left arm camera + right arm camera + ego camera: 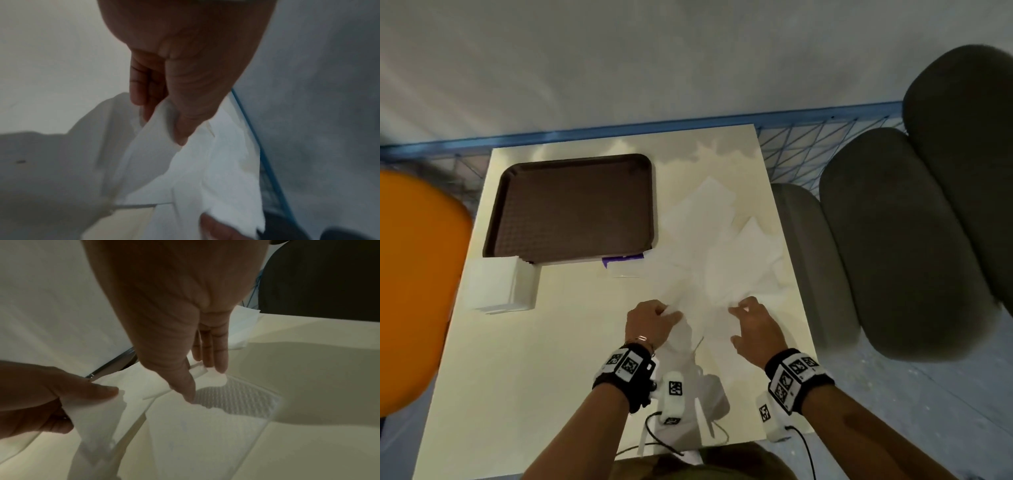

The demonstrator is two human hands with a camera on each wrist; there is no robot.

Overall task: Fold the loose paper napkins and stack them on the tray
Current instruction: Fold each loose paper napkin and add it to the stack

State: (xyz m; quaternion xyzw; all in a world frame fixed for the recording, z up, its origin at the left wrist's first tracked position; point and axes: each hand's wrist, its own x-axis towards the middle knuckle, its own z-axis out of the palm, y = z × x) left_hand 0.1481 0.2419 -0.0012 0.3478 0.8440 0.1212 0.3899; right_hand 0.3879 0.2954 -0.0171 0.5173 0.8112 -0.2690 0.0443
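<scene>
A white paper napkin (702,329) lies on the cream table (534,359) near its front right, between my hands. My left hand (671,311) pinches its left corner between thumb and fingers, lifting that part, as the left wrist view shows on the napkin (195,178) under my left hand (162,123). My right hand (734,308) pinches the far right edge; in the right wrist view my right hand (202,381) has thumb and fingertips closed on the napkin (195,434). Several loose napkins (715,240) lie beyond. The brown tray (571,205) sits at the back left.
A white block of stacked napkins (496,284) stands in front of the tray's left corner. A purple-marked clear packet (623,265) lies at the tray's front edge. An orange chair (414,291) is to the left, grey padded seats (893,240) to the right, and a blue wire fence (808,147) behind.
</scene>
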